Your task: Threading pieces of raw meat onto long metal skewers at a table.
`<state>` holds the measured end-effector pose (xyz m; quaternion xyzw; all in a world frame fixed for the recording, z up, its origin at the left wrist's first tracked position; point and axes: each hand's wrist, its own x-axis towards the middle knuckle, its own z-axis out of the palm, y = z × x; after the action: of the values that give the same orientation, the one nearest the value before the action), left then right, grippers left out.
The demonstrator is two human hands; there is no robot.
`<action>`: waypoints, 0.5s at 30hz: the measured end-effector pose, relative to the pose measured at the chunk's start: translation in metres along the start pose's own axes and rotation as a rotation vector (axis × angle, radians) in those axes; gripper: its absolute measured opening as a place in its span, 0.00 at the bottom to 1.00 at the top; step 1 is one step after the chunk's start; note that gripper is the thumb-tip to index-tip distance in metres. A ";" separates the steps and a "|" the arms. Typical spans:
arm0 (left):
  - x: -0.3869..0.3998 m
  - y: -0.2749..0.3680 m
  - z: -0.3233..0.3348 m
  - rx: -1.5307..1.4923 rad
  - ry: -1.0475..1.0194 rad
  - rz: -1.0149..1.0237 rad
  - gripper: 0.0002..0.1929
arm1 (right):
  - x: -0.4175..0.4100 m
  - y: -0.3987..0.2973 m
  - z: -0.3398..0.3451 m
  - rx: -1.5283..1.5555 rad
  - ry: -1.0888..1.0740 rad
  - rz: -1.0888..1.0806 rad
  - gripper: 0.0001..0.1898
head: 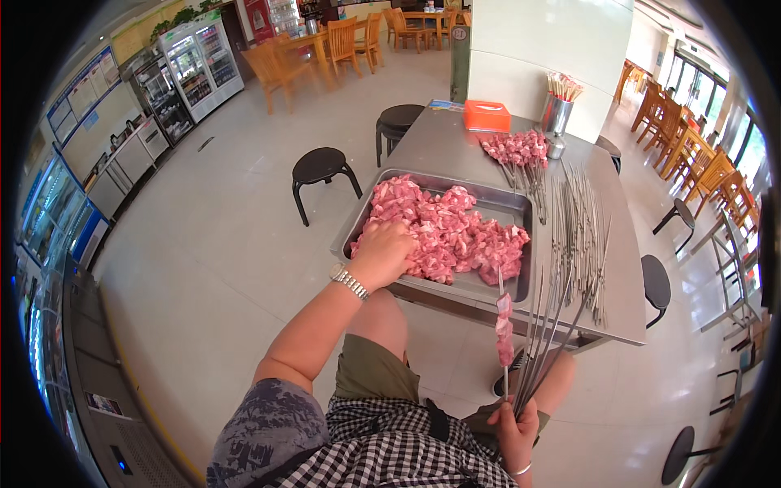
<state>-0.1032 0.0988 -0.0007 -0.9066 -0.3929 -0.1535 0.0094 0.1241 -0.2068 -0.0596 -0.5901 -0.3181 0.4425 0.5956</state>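
My left hand (384,250), with a watch (349,282) at the wrist, reaches into a pile of raw meat pieces (439,226). The fingertips are buried in the meat, so whether they grip a piece is hidden. That meat fills most of a shallow metal tray (523,210). In my right hand (515,421) is a bunch of flat metal skewers (540,348), points upward. One skewer stands apart from the bunch and carries several threaded meat pieces (504,329). Its tip rises in front of the tray's near right corner.
On the steel table (439,137), bare skewers (576,238) lie right of the tray. Loaded meat skewers (518,152) lie behind it, near an orange tissue box (487,116) and a metal canister of sticks (556,113). Black stools (319,166) surround the table. A white pillar (546,49) stands behind.
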 end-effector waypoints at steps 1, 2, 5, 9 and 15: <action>-0.005 -0.001 0.000 0.032 0.109 0.005 0.08 | 0.000 -0.002 -0.001 0.000 0.007 0.001 0.04; -0.008 -0.002 0.001 0.064 0.218 0.010 0.07 | 0.001 -0.005 -0.002 -0.024 -0.002 0.008 0.04; -0.009 -0.006 -0.002 0.180 0.107 -0.075 0.05 | -0.003 -0.007 -0.002 -0.038 -0.016 0.034 0.04; -0.008 -0.006 -0.026 -0.248 -0.050 -0.198 0.07 | 0.000 -0.006 -0.001 -0.019 -0.013 0.034 0.03; -0.010 0.007 -0.035 -1.311 0.106 -0.267 0.08 | 0.005 -0.008 0.003 0.009 -0.055 0.076 0.04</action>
<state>-0.1142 0.0822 0.0309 -0.6595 -0.3262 -0.4046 -0.5431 0.1244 -0.2008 -0.0524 -0.5869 -0.3097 0.4821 0.5721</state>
